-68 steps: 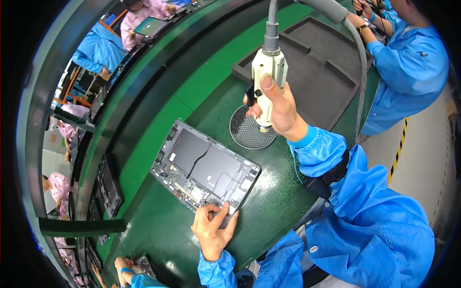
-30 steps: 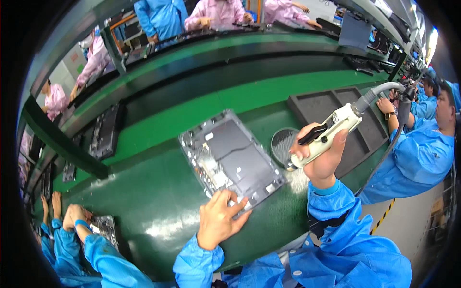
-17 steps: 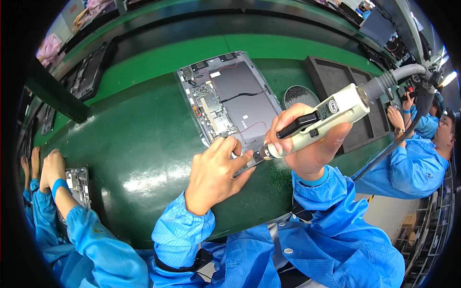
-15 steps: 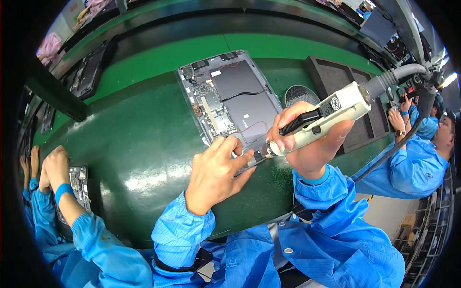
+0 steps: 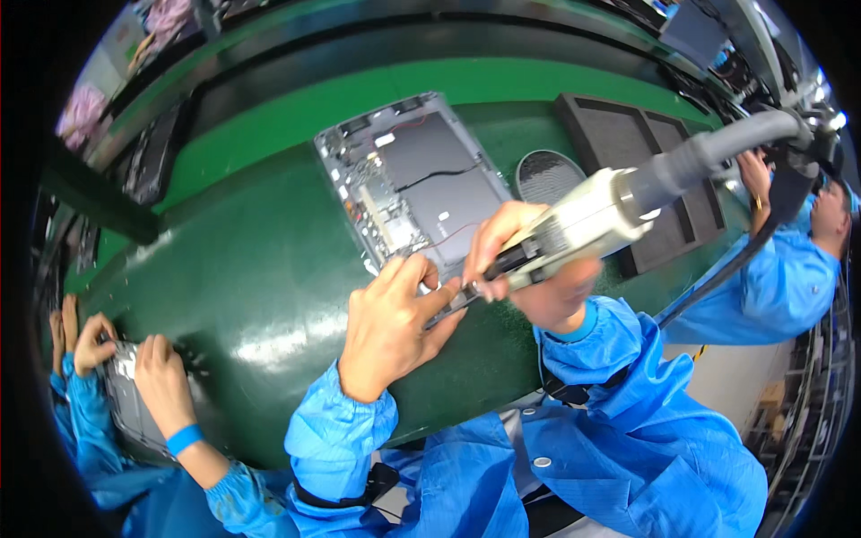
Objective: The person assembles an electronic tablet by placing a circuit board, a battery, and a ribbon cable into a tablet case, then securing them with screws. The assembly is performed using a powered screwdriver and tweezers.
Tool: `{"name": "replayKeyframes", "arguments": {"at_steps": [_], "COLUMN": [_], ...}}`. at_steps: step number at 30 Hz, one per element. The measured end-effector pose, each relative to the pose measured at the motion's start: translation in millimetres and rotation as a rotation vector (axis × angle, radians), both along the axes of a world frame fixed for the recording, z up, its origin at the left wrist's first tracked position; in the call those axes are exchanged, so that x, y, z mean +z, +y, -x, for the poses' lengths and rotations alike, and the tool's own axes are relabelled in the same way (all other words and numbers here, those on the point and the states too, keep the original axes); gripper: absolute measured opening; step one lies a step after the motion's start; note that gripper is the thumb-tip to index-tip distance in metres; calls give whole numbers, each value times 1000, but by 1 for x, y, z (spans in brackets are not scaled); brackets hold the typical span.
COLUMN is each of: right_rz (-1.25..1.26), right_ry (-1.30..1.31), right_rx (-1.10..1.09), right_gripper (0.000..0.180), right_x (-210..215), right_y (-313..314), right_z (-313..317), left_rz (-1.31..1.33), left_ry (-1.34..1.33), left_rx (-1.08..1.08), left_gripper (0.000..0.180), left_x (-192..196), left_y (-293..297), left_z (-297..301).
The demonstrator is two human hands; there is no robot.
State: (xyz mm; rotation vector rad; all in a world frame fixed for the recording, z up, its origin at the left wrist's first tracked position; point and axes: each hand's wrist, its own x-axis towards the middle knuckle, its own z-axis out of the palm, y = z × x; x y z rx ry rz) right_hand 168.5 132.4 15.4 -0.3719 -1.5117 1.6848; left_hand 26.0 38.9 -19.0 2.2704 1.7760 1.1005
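1. A factory line fills the view: a long green worktop [image 5: 224, 296] curves from left to right, with a darker green conveyor strip along its far side and other people in blue and pink coats beyond it.
2. At the right edge a co-worker in a blue coat [image 5: 789, 287] stands by the worktop, hands raised near a hanging hose.
3. At the near left, another person's two hands [image 5: 134, 368], one wrist in a blue band, rest on a grey device at the worktop's edge.
4. A black foam tray [image 5: 655, 152] with shallow compartments lies on the far right of the worktop.
5. An opened tablet chassis [image 5: 413, 179], silver-framed with a dark grey inner panel and thin wires, lies flat in the middle of the worktop, its near corner under both of the person's hands.
6. A round dark mesh dish [image 5: 547, 175] sits between the chassis and the foam tray, just beside the chassis.
7. The right hand [image 5: 538, 278] is wrapped tight around a cream electric screwdriver [image 5: 583, 220], whose grey hose runs up to the right; its tip points down at the chassis's near edge.
8. The left hand [image 5: 390, 327] lies half curled, fingertips [image 5: 430, 269] pressing the chassis's near corner just beside the screwdriver tip, gripping nothing that shows.
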Motion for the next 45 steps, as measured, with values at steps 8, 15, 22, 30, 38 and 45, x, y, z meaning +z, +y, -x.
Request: {"name": "replayKeyframes", "arguments": {"at_steps": [8, 15, 22, 30, 38, 45], "right_rz": [78, -43, 18, 73, 55, 18], "right_ry": [136, 211, 251, 248, 212, 247], "right_rx": [-174, -479, -451, -416, -387, -475], "right_gripper": [85, 68, 50, 47, 43, 50], "right_x": [25, 12, 16, 10, 8, 6], "right_y": [31, 98, 95, 95, 99, 98], "right_z": [-17, -56, -52, -48, -52, -50], "left_rz": [5, 24, 62, 83, 78, 42], "left_ry": [-26, -13, 38, 35, 19, -290], "left_rx": [71, 67, 91, 107, 95, 102], "left_gripper": [28, 31, 30, 32, 32, 28], "left_x": [4, 12, 14, 13, 15, 8], "left_y": [-1, 4, 1, 1, 3, -4], "left_z": [-10, -14, -13, -15, -17, 0]}}
